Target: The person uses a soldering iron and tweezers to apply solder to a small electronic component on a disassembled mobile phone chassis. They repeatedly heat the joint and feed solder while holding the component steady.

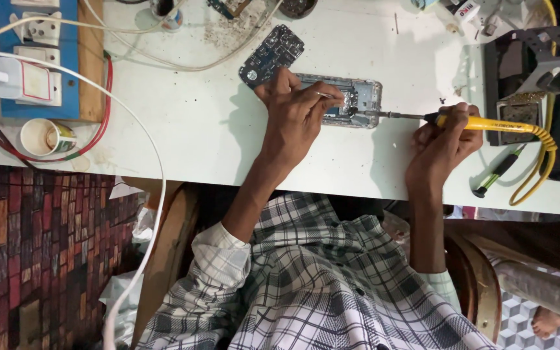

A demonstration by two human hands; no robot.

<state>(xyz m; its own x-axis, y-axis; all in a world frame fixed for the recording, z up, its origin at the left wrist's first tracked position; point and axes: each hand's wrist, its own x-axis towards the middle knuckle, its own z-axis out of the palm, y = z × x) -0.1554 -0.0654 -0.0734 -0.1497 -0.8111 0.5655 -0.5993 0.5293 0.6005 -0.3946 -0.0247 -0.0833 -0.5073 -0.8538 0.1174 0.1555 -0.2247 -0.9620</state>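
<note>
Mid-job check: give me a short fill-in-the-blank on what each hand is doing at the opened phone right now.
1. The right hand holds a soldering iron with a ____ handle.
2. The iron's tip meets the opened phone, which lies on the ____ table.
3. The left hand presses thin tweezers onto the ____.
4. A dark circuit board lies on the table beside the ____ hand.

Missing words: yellow; white; phone; left

The person wears a checked cotton shirt (306, 285) in white, grey and black, its plaid lines crossing in broad squares. Both of its 2 sleeves are rolled up into thick cuffs above the elbows, leaving the forearms bare. Beyond those cuffs, the left hand (299, 113) and right hand (442, 142) wear no gloves, rings or watch.
</note>
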